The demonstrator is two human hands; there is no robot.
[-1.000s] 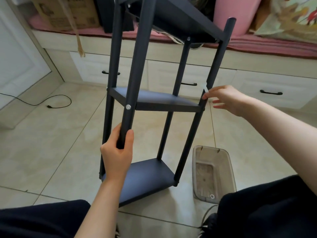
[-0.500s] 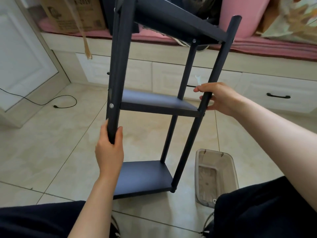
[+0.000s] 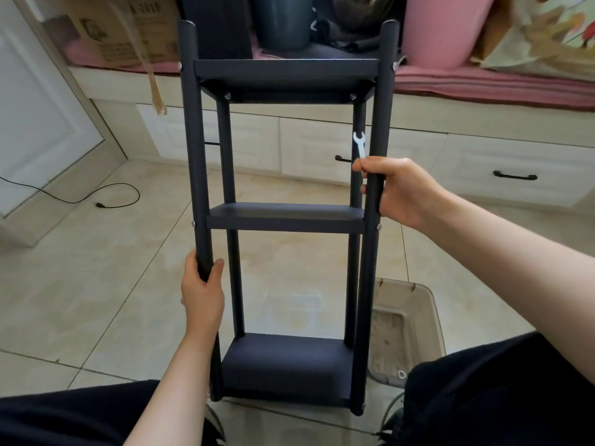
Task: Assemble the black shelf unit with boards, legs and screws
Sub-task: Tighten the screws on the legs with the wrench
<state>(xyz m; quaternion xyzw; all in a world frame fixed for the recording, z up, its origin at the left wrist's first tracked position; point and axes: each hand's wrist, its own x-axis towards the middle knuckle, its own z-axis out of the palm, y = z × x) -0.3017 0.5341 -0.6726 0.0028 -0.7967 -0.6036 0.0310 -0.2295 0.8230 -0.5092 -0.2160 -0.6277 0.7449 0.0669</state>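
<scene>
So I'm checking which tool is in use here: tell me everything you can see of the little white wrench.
The white wrench is small, flat and thin, in plastic or light metal, with an open forked jaw at its top end. It stands nearly upright, its lower end pinched in the right hand, which also grips the shelf unit's near right leg. Its head is free, beside that leg and engaging no screw.

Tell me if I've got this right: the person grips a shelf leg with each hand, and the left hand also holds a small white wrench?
Not quite. The head view shows the small white wrench in the right hand, not the left hand. Each hand does grip a leg of the shelf.
</scene>
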